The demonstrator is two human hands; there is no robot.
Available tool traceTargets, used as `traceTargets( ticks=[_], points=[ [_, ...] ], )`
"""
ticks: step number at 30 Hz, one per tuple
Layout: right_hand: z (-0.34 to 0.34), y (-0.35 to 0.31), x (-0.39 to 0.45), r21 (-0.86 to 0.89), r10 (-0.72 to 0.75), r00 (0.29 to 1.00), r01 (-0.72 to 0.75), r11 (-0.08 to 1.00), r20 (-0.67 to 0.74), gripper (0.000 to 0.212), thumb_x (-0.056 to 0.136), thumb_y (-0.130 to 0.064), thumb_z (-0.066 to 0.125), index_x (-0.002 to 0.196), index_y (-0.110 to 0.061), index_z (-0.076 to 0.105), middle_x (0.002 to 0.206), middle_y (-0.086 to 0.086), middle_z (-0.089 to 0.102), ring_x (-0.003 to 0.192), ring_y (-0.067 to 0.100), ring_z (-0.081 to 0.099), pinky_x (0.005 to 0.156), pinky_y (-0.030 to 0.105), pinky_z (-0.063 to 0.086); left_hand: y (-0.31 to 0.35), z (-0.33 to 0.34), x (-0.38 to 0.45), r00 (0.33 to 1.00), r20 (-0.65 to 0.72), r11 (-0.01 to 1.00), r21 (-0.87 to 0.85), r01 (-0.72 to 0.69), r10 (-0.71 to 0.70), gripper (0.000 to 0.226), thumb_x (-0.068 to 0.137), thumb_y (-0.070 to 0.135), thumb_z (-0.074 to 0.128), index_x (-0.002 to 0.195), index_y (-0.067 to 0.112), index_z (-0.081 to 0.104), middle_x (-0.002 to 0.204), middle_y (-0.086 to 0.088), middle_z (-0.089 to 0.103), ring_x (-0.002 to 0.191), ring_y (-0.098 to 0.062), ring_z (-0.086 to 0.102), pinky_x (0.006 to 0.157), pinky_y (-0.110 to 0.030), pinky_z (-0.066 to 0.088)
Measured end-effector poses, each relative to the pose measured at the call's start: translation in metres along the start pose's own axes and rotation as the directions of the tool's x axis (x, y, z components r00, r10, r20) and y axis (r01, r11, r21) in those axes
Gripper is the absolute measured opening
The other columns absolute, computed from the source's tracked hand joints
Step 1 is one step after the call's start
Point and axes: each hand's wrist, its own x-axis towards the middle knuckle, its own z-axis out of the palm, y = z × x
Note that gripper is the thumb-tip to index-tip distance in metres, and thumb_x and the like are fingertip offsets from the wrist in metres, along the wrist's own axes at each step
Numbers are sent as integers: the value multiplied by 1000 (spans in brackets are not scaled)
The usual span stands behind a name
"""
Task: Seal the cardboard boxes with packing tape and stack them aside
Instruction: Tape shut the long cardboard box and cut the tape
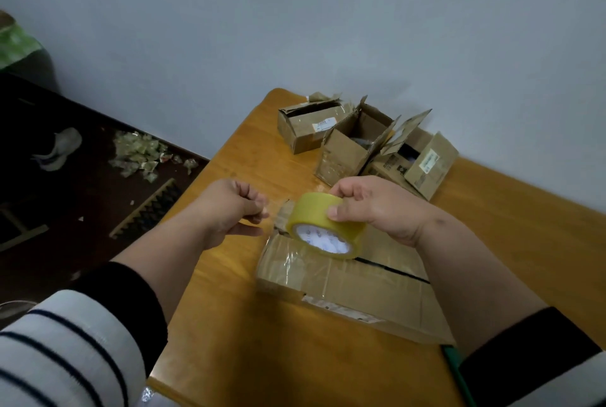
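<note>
Grip the tape roll (328, 226) in your right hand (377, 206), left hand (229, 206) pinching its free end; pull taut over the box (354, 285) seam.

Left hand (234, 210) motion-blurred, what its curled fingers pinch unclear | tape roll (328, 226) hides the near box (344, 278) far edge | labels on the far boxes (360, 137) too small to read | green object (454, 364) mostly behind right sleeve (537, 360) | floor scraps (144, 154) indistinct
</note>
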Motion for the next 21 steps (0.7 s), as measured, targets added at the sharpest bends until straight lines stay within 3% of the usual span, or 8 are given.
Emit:
traceTargets(
  ticks=[4, 7, 12, 15, 21],
  points=[
    [-8, 5, 6, -229, 2, 999, -10, 973, -33, 20, 87, -35, 70, 104, -25, 65, 102, -4, 66, 96, 16, 62, 84, 37, 49, -8, -1, 4, 997, -80, 1000, -21, 16, -17, 16, 92, -5, 60, 79, 3, 63, 74, -13, 68, 68, -18, 63, 57, -34, 60],
    [-12, 13, 7, -300, 64, 992, -95, 949, -113, 26, 82, -46, 74, 100, -35, 58, 107, -17, 54, 106, 7, 50, 79, 26, 38, -10, -7, 7, 995, -95, 999, -41, 22, -25, 16, 91, -5, 61, 77, 4, 64, 72, -12, 69, 68, -18, 63, 58, -35, 60],
    [-7, 9, 16, -511, 85, 992, -123, 851, -96, 31, 82, -60, 66, 93, -35, 53, 82, -13, 58, 69, 3, 57, 54, 24, 36, -16, -6, 11, 994, -61, 995, -32, 92, -94, 10, 90, 0, 64, 81, 1, 63, 75, -15, 69, 67, -19, 62, 56, -35, 58],
    [-5, 7, 21, -601, 108, 992, -129, 789, -71, 32, 85, -59, 62, 86, -30, 50, 79, -10, 58, 67, 6, 59, 52, 26, 36, -22, -4, 13, 990, -35, 990, -51, 135, -137, 10, 86, 1, 70, 78, 0, 64, 71, -15, 67, 61, -18, 62, 55, -34, 58],
    [6, 4, 28, -558, 139, 989, -147, 817, -56, 30, 86, -54, 63, 81, -29, 48, 79, -7, 57, 68, 9, 57, 53, 27, 37, -33, -1, 20, 983, -83, 987, -29, 160, -162, 12, 88, 8, 70, 79, 7, 62, 68, -9, 69, 62, -15, 61, 48, -27, 53]
  ],
)
